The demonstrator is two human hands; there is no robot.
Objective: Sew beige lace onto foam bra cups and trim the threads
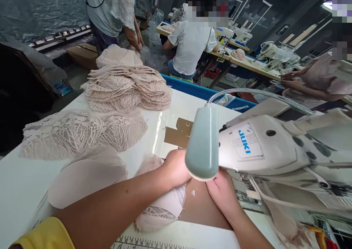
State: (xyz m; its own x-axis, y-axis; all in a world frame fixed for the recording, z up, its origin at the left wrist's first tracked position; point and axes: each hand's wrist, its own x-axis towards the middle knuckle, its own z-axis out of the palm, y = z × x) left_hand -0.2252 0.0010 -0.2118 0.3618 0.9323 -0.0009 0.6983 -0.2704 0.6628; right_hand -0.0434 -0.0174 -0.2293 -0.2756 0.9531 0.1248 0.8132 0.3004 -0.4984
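My left hand rests on a beige lace bra cup, pressing it on the white table under the head of the sewing machine. My right hand lies beside it on a smooth beige fabric piece, at the machine's needle area. The fingers of both hands are hidden behind the grey-green lamp head. Another smooth moulded cup lies left of my forearm.
Stacks of lace cups and flat lace pieces cover the table's left and far side. A cardboard patch is taped to the table. Other people sit and stand at sewing tables behind. A printed ruler runs along the near edge.
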